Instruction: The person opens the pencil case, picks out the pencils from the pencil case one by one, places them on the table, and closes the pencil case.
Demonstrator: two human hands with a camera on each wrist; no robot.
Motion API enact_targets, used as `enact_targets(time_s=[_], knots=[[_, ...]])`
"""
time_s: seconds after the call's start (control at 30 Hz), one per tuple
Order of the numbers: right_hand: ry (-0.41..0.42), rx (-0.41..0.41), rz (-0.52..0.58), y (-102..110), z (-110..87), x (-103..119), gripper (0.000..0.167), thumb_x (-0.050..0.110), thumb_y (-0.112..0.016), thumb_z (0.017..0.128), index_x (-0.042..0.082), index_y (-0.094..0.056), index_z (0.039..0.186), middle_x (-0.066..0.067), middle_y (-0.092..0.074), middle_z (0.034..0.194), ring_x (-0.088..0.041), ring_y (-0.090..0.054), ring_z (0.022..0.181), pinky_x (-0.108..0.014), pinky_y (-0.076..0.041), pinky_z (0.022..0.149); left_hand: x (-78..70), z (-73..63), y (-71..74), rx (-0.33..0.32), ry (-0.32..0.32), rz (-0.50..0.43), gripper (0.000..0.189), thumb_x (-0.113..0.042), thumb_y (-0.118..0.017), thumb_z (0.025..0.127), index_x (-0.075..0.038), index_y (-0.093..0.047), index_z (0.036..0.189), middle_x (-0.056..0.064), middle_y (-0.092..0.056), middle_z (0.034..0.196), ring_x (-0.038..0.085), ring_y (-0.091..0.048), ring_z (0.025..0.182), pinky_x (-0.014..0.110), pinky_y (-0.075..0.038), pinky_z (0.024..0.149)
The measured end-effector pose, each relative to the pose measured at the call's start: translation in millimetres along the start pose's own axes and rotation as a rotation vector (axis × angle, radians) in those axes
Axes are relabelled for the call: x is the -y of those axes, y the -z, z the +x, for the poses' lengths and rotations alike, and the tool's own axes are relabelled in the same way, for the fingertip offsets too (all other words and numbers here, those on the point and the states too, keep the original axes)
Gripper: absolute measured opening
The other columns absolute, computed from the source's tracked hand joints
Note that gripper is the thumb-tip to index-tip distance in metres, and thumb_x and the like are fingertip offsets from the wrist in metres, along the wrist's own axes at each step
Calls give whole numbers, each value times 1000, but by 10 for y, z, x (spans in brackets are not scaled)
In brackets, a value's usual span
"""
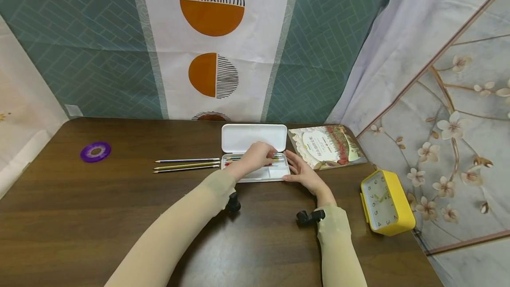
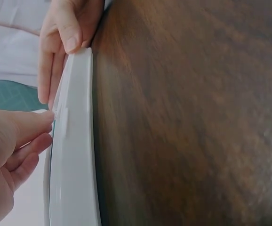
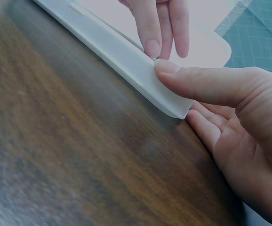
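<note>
A white pencil case (image 1: 256, 180) lies on the table with its lid (image 1: 254, 137) raised at the back. Several coloured pencils (image 1: 234, 158) lie inside, partly under my left hand (image 1: 255, 156). That hand reaches in from the left; its thumb and forefinger pinch a small thin pale thing at the case's inner edge, mostly covered by the fingertips. My right hand (image 1: 306, 177) grips the case's right end, thumb on the front corner and fingers along the side. In the right wrist view, the right thumb (image 3: 197, 84) is right by the left fingertips (image 3: 152, 47).
Several pencils (image 1: 186, 165) lie side by side left of the case. A purple ring-shaped roll (image 1: 95, 152) is farther left. Behind the right hand lies a picture booklet (image 1: 326, 145), and a yellow clock (image 1: 386, 203) stands near the right edge. A patterned curtain hangs behind the table.
</note>
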State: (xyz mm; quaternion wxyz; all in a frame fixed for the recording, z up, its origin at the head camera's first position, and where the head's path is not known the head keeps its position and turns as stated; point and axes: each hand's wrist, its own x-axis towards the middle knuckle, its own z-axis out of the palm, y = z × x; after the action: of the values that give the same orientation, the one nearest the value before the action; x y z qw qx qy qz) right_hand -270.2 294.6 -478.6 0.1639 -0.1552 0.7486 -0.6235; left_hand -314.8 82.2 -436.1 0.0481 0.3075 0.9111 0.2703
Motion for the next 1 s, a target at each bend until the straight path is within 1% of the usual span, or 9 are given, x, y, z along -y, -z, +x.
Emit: enact_targets(time_s=[0.13, 0.33, 0.57, 0.77, 0.93, 1.0], knots=[[-6, -3, 3, 8, 9, -2, 95, -4, -71, 84, 3, -11, 157, -17, -13, 164, -31, -13, 151, -37, -23, 118, 4, 9, -1, 3, -11, 26, 29, -12, -70, 90, -5, -71, 118, 6, -75, 102, 18, -69, 99, 33, -53, 91], [-12, -3, 8, 5, 14, -3, 96, -5, -71, 83, 4, -10, 157, -16, -12, 164, -31, -13, 151, -30, -27, 116, 6, 19, -23, -13, -26, 70, 25, -10, -70, 89, -3, -72, 113, 6, -76, 97, 21, -69, 100, 34, -52, 92], [-14, -5, 7, 1, 14, -4, 95, -5, -71, 84, 4, -11, 157, -16, -12, 164, -31, -13, 151, -31, -27, 117, -9, 24, -57, -27, -9, 100, 22, -8, -70, 89, -3, -73, 111, 6, -75, 99, 20, -68, 99, 34, -53, 89], [-8, -5, 3, 6, 18, -10, 95, -5, -71, 84, 3, -11, 157, -16, -12, 164, -31, -13, 151, -28, -28, 116, -17, 34, -71, -42, -6, 98, 21, -7, -70, 89, -3, -73, 110, 7, -75, 98, 20, -69, 97, 34, -54, 89], [-11, 0, -2, 3, 14, -1, 94, -5, -70, 85, 3, -10, 157, -17, -11, 164, -32, -12, 151, -34, -26, 117, -27, 28, -70, -39, -1, 92, 23, -6, -69, 90, -2, -73, 112, 7, -75, 100, 21, -69, 99, 33, -53, 90], [-14, 0, -3, 5, 14, 1, 94, -4, -70, 85, 3, -10, 157, -16, -11, 164, -31, -12, 151, -35, -26, 117, -23, 26, -70, -43, -1, 90, 24, -7, -69, 90, -3, -72, 113, 7, -75, 99, 21, -69, 98, 33, -53, 90]])
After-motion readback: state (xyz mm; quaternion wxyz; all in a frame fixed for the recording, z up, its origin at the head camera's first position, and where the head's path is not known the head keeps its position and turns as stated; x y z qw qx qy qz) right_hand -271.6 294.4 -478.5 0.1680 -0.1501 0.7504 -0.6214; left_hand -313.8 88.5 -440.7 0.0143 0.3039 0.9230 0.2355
